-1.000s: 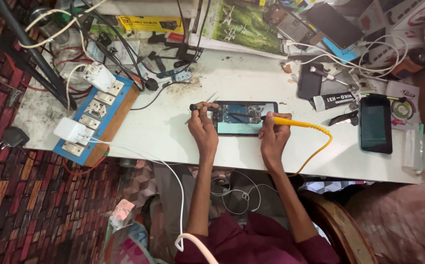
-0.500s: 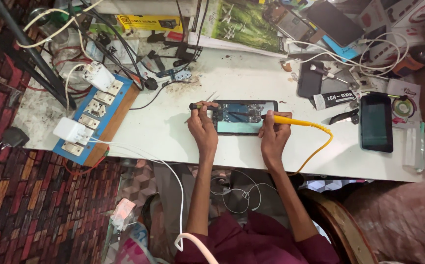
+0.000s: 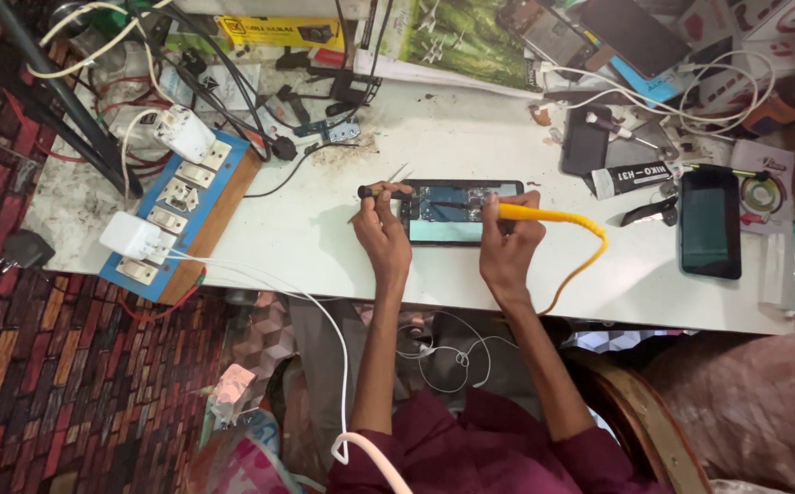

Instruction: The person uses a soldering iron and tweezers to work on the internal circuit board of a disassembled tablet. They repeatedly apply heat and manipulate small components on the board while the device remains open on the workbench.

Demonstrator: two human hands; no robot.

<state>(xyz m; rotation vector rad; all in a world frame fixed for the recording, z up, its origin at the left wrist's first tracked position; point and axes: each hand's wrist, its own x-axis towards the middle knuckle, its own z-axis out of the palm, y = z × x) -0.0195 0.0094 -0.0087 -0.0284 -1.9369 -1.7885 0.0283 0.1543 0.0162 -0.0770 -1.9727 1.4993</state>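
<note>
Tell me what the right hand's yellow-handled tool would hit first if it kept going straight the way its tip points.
The right hand holds the yellow-handled tool pointing left across the opened phone. Carried straight on, the tip would likely first meet the phone's exposed inside, then the dark tool in the left hand. Height above the phone is unclear.

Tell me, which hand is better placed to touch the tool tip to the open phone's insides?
Probably the right hand: it grips the yellow tool pointing over the open phone.
</note>
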